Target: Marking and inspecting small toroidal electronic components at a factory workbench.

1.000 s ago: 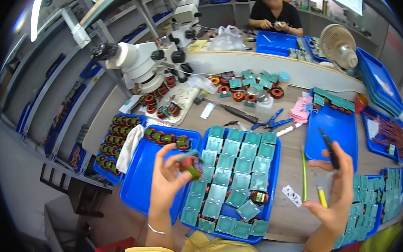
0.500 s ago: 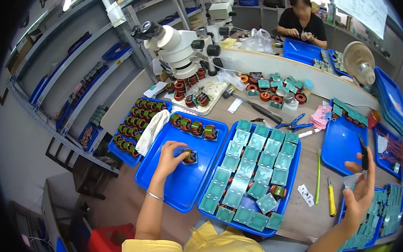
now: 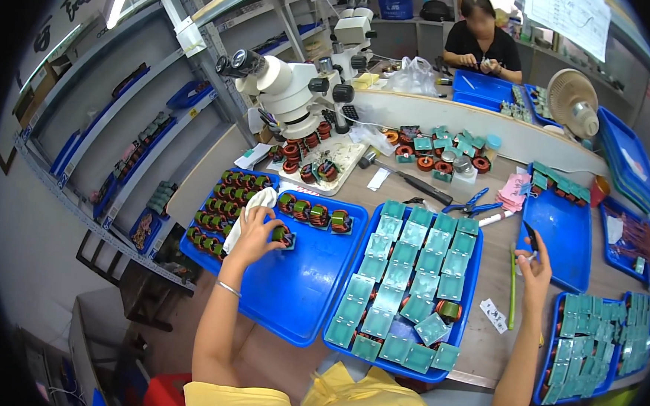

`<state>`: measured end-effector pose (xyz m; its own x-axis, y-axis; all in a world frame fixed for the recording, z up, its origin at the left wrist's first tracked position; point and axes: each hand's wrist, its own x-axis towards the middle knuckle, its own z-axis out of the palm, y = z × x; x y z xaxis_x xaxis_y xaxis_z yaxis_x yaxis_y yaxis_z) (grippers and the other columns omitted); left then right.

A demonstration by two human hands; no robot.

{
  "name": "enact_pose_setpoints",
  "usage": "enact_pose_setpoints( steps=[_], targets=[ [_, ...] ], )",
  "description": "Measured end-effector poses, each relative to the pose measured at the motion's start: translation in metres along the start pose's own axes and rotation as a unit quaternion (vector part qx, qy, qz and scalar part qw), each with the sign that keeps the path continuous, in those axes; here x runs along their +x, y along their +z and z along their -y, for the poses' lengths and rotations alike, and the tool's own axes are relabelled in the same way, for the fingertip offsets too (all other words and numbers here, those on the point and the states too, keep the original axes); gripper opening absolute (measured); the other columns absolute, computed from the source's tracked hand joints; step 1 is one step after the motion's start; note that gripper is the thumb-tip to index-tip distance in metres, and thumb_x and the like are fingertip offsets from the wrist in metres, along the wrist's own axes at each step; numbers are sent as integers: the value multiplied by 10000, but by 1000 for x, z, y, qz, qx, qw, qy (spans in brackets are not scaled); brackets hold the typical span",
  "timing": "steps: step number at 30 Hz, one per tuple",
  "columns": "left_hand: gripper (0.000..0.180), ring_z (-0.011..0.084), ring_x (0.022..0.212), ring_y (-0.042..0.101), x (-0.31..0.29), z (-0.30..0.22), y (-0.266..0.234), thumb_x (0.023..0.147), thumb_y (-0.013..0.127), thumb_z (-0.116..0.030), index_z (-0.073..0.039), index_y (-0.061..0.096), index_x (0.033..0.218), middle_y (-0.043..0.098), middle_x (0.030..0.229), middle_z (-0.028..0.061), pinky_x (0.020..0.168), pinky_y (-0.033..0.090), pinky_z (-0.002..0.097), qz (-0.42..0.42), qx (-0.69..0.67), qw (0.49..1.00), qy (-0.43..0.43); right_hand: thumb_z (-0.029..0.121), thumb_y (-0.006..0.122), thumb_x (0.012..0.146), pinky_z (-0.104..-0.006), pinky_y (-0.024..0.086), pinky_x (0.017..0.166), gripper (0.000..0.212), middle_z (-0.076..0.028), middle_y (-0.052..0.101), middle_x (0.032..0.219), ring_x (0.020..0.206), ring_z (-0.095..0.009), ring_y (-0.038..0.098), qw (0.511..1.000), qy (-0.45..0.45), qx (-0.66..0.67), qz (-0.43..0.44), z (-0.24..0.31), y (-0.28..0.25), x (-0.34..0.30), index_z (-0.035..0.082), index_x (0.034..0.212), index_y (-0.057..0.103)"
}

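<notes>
My left hand (image 3: 254, 236) is closed round a copper-wound toroidal coil (image 3: 283, 235) with a green-topped ring and a small board base. It is at the left part of a blue tray (image 3: 293, 305), next to a white cloth (image 3: 243, 224). A row of similar coils (image 3: 317, 214) lines the far edge of that tray. My right hand (image 3: 535, 274) is raised over the right side of the bench and grips a slim black pointed tool (image 3: 531, 236); its exact kind is unclear. Between the hands stands a blue tray (image 3: 472, 286) full of coils, mostly with teal boards upward.
Another tray of coils (image 3: 217, 207) is at the left. Behind are a microscope (image 3: 290, 100), a soldering iron (image 3: 415, 185), and blue pliers (image 3: 475, 205). A green stick (image 3: 512, 289) and more trays (image 3: 584, 345) lie right. A co-worker (image 3: 483, 45) sits beyond the partition.
My left hand has moved left and slightly up, bringing the coil toward the cloth. My right hand has come inward to the left with the black tool, and now covers the yellow-handled tool's place.
</notes>
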<state>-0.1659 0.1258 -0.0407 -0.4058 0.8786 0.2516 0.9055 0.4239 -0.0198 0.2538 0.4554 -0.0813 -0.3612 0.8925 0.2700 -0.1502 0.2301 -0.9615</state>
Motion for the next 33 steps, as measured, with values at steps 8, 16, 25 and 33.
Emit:
enact_pose_setpoints(
  steps=[8, 16, 25, 33],
  targets=[
    [524, 310, 1128, 374, 21, 26, 12, 583, 774, -144, -126, 563, 1062, 419, 1095, 100, 1043, 188, 547, 11, 99, 995, 11, 48, 610, 793, -224, 442, 733, 552, -97, 531, 1153, 854, -101, 544, 1000, 30, 6, -6, -17, 3, -1, 24, 1307, 408],
    [562, 294, 1036, 448, -3, -175, -21, 590, 779, -313, -109, 574, 1072, 487, 1065, 96, 961, 289, 484, 46, -230, 946, 224, 44, 600, 821, -238, 467, 749, 440, -95, 576, 1080, 837, -109, 561, 1000, -4, -23, -7, -31, 1, 0, 1, 1240, 475],
    [513, 315, 1173, 371, -25, -310, 0, 625, 751, -378, -95, 582, 1018, 444, 1148, 116, 1036, 152, 562, 108, -264, 907, 310, 74, 578, 849, -237, 473, 704, 267, -84, 627, 903, 767, -113, 571, 999, 17, 26, -18, -12, 9, -4, -18, 1099, 585],
    [560, 222, 1151, 452, 9, -324, -27, 725, 701, -98, 12, 450, 1213, 460, 1243, 128, 971, 369, 351, 189, -805, 562, 14, 76, 525, 877, -223, 430, 618, 206, -40, 579, 731, 659, -92, 532, 997, -15, 69, -33, 27, 12, -16, -18, 1032, 621]
  ],
)
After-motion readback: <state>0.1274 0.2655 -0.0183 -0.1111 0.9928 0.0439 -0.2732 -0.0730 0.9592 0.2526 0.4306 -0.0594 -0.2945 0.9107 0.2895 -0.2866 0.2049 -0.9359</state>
